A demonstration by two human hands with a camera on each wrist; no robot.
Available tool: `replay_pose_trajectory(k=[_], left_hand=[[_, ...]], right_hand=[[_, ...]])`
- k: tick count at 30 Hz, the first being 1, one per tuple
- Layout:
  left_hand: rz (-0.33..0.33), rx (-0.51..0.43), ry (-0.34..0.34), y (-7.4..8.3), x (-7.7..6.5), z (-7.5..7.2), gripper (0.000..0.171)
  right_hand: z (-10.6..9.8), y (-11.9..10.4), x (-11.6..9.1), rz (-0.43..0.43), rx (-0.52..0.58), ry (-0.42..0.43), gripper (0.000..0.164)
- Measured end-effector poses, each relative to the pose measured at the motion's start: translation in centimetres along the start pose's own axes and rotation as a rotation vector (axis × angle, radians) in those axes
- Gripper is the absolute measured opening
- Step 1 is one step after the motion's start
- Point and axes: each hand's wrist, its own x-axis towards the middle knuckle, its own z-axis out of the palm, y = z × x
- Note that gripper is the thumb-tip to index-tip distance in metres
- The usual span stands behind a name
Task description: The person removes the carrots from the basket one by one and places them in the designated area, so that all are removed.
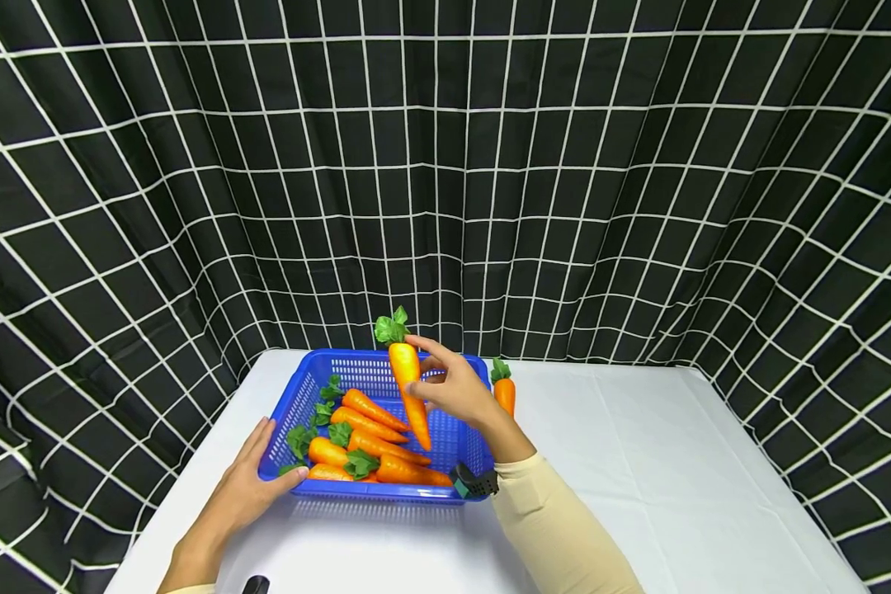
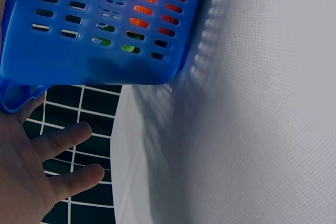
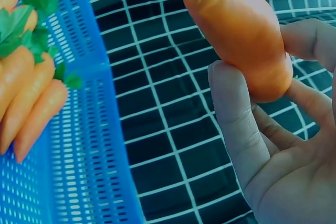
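The right grip [image 1: 454,386] pinches one raised carrot [image 1: 407,381] between thumb and fingers, leaves up and tip down, above the right part of the blue basket [image 1: 374,490]. Handling it well likely calls for a light, steady pinch on the thick upper body, clear of the leaves, and a tip angled away from the carrots [image 1: 381,445] lying to the left and along the near wall, so that none is knocked. The left grip [image 1: 247,488] is spread, thumb at the near-left corner of the rim and fingers along the outer side; gentle contact there should steady the basket without tipping it.

A second carrot [image 1: 504,398] lies on the surface [image 1: 638,470] beyond the right wall, its lower end hidden by the right arm. The lowest carrots in the near row are partly covered by others and the near wall, so their number is unclear. The left wrist view shows only orange and green through slots. The raised carrot seems foreshortened in the right wrist view, so its height above the basket floor is hard to judge.
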Motion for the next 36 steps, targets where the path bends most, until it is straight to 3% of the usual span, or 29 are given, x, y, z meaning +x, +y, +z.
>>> replay_pose_trajectory(k=[9, 13, 22, 30, 36], left_hand=[[0.016, -0.006, 0.008, -0.1, -0.1, 0.2, 0.101], [-0.001, -0.010, -0.006, 0.0, -0.3, 0.2, 0.102], [0.005, -0.005, -0.014, 0.0, -0.1, 0.3, 0.103], [-0.001, -0.004, -0.021, -0.1, 0.1, 0.0, 0.103], [0.004, -0.007, -0.026, 0.1, 0.1, -0.2, 0.103]], right_hand=[[-0.6, -3.9, -3.0, -0.077, 0.019, 0.032, 0.068], [-1.0, -4.2, -3.6, -0.108, 0.031, 0.052, 0.066], [-2.9, -1.8, -4.1, -0.136, -0.004, 0.136, 0.067], [-3.8, -2.8, -5.4, -0.167, -0.026, 0.173, 0.066], [-4.0, -5.3, -6.8, -0.184, -0.035, 0.191, 0.065]])
